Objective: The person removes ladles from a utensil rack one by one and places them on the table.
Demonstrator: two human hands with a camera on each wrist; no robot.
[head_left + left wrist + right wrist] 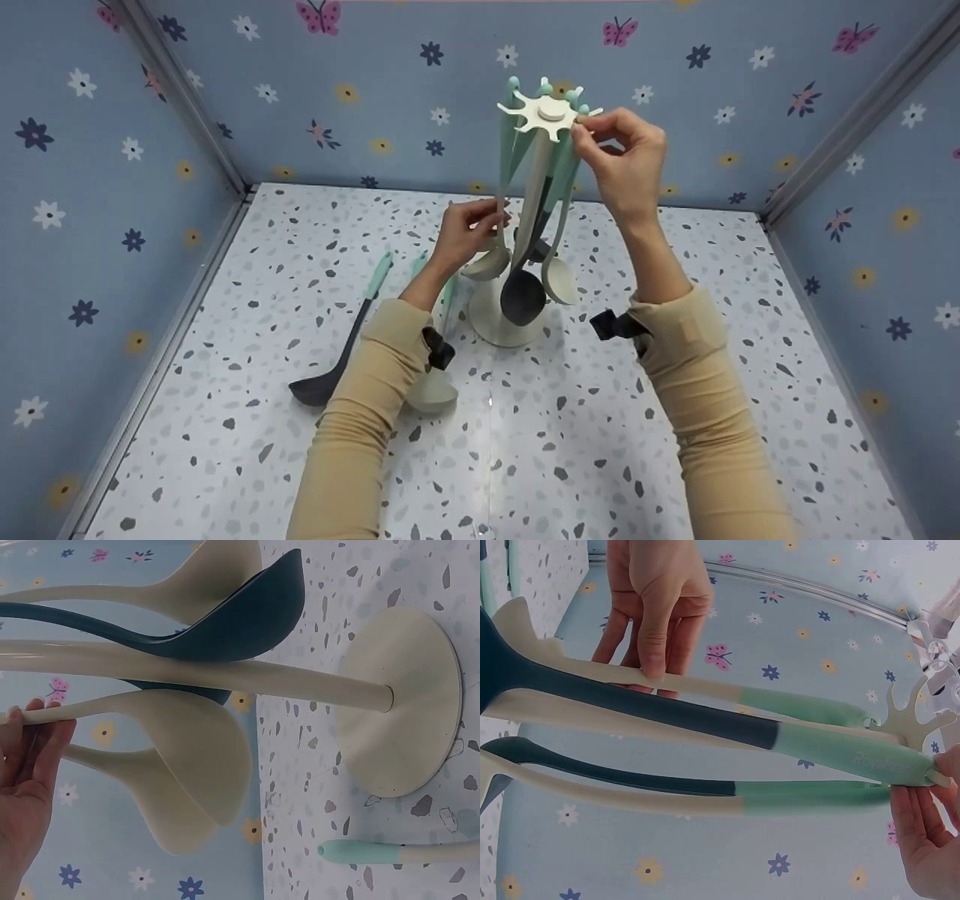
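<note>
A cream rack with hooks round its top stands upright on a round base. Mint-handled utensils hang from it. Low on the left side, my left hand pinches the shaft of a cream ladle between thumb and fingers. Up at the hooks, my right hand pinches the handle end of a dark spoon, its mint handle hanging by the hook tip. Another cream utensil hangs to the right of the dark spoon. Behind the pole, a further dark utensil is partly hidden.
On the speckled table to the left lies a dark ladle with a mint handle. Beside it a cream ladle is partly covered by my left forearm. Patterned panels enclose the table at the back and sides.
</note>
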